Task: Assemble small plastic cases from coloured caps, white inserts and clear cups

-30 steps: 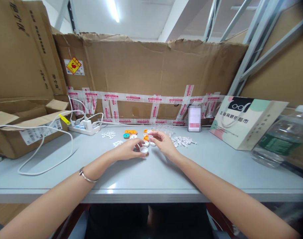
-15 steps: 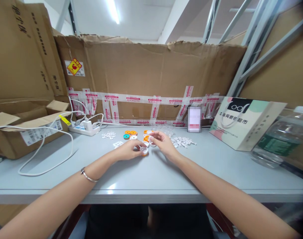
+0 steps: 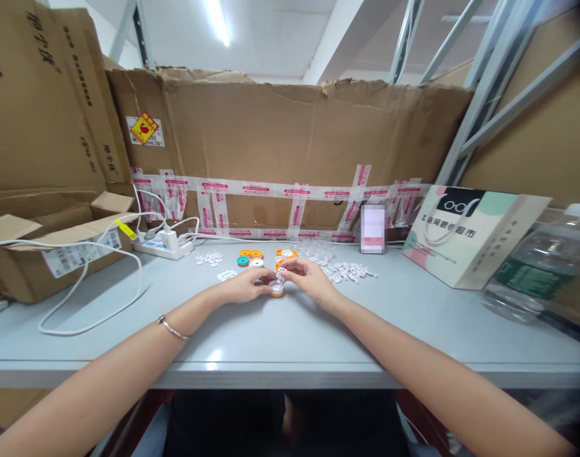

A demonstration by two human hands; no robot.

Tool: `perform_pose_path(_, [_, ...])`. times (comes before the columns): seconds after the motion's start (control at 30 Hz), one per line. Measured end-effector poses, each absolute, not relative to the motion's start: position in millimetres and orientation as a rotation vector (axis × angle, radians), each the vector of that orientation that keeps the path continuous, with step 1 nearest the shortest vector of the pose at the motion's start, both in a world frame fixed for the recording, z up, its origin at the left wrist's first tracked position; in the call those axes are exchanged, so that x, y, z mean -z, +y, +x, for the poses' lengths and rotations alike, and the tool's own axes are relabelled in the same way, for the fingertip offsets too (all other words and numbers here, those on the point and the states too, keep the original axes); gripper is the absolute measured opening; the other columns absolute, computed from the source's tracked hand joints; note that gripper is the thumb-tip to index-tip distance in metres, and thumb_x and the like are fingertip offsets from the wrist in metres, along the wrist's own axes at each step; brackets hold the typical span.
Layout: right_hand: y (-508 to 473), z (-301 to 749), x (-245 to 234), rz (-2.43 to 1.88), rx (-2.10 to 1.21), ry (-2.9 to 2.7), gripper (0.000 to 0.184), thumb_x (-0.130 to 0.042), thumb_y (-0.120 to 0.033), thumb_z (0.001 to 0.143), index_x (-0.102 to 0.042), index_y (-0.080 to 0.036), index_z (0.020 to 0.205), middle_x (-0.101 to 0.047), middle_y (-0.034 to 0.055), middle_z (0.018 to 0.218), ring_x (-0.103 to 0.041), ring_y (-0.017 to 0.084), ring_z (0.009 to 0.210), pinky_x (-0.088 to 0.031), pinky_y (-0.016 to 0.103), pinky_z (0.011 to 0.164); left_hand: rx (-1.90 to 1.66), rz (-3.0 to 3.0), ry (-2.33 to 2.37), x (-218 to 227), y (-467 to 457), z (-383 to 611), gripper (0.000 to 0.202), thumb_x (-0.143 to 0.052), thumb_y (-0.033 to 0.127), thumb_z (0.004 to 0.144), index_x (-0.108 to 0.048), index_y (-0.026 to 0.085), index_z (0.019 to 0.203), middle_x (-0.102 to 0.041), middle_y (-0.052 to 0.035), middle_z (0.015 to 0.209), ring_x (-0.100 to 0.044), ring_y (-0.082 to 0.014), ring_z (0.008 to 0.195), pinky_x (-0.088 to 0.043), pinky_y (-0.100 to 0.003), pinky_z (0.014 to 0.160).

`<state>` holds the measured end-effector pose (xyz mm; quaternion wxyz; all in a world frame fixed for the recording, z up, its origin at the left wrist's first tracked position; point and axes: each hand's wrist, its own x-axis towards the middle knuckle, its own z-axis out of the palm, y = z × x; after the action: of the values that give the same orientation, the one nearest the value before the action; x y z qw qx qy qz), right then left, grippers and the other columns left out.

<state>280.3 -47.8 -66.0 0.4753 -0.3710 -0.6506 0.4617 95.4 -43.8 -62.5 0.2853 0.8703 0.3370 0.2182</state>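
Observation:
My left hand (image 3: 246, 285) is closed at the fingertips on the side of a small round white-and-orange case (image 3: 277, 291), which rests on the grey table. Just above that case, my right hand (image 3: 309, 280) pinches a small white plastic piece (image 3: 281, 273) with dark spots or holes. Behind the hands sit orange round parts (image 3: 286, 254), partly covered by my right fingers. A teal round part (image 3: 242, 261) and a white round part (image 3: 256, 263) lie behind my left hand. To the right of my right hand spreads a pile of small white pieces (image 3: 350, 272).
White discs (image 3: 208, 259) and smaller white bits (image 3: 227, 275) lie at the left. Farther out are a power strip (image 3: 168, 247) with looping cables and an open carton (image 3: 46, 254). A phone (image 3: 373, 228), a paper bag (image 3: 465, 235) and a water bottle (image 3: 532, 273) stand at right.
My right hand has moved left and slightly down, bringing the white piece over the round case. The left hand still grips the case in nearly the same place.

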Motion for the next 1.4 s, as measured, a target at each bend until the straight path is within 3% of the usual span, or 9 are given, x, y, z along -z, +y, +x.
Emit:
perform_pose_path(0.4, [-51,285,60,-0.966,-1.106,-1.420,0.015,-0.056,-0.024,0.071,-0.056,-0.020,0.085,-0.061,0.0010,0.091,-0.057,0.011,0.072,-0.048,0.028,0.070,-0.513,2.196,0.978,56,-51,95,0.038,-0.056,0.036,0.079,-0.056,0.020,0.113,-0.059,-0.0055,0.113,-0.052,-0.0190,0.105,-0.040,-0.027,0.088])
perform_pose_path(0.8, [-50,284,60,-0.948,-1.126,-1.441,0.023,-0.064,-0.029,0.067,-0.057,-0.018,0.086,-0.062,0.0003,0.082,-0.054,0.011,0.070,-0.042,0.025,0.065,-0.585,2.228,0.964,60,-52,94,0.048,-0.064,0.041,0.071,-0.055,0.021,0.113,-0.058,-0.0053,0.112,-0.053,-0.0190,0.103,-0.041,-0.028,0.085])
perform_pose_path(1.17, [-49,284,60,-0.953,-1.168,-1.316,0.018,-0.059,-0.022,0.064,-0.054,-0.020,0.081,-0.060,-0.0023,0.076,-0.053,0.010,0.065,-0.042,0.025,0.062,-0.716,2.213,0.964,66,-50,101,0.039,-0.066,0.038,0.068,-0.063,0.014,0.097,-0.064,-0.0081,0.096,-0.058,-0.0202,0.087,-0.045,-0.030,0.075])
perform_pose_path(1.27, [-47,287,59,-0.946,-1.239,-1.247,0.006,-0.048,-0.019,0.064,-0.047,-0.020,0.070,-0.050,-0.0065,0.057,-0.044,0.007,0.048,-0.036,0.021,0.049,-0.740,2.114,0.935,62,-48,98,0.040,-0.068,0.037,0.067,-0.062,0.011,0.098,-0.066,-0.0098,0.096,-0.061,-0.0197,0.084,-0.047,-0.031,0.076])
perform_pose_path(1.4, [-55,288,53,-0.921,-1.455,-1.302,0.008,-0.046,-0.020,0.064,-0.041,-0.019,0.059,-0.029,-0.0101,0.040,-0.017,0.004,0.035,-0.013,0.019,0.038,-0.847,1.962,0.856,49,-47,90,0.041,-0.064,0.036,0.073,-0.057,0.014,0.107,-0.063,-0.0104,0.107,-0.060,-0.0191,0.095,-0.047,-0.032,0.084])
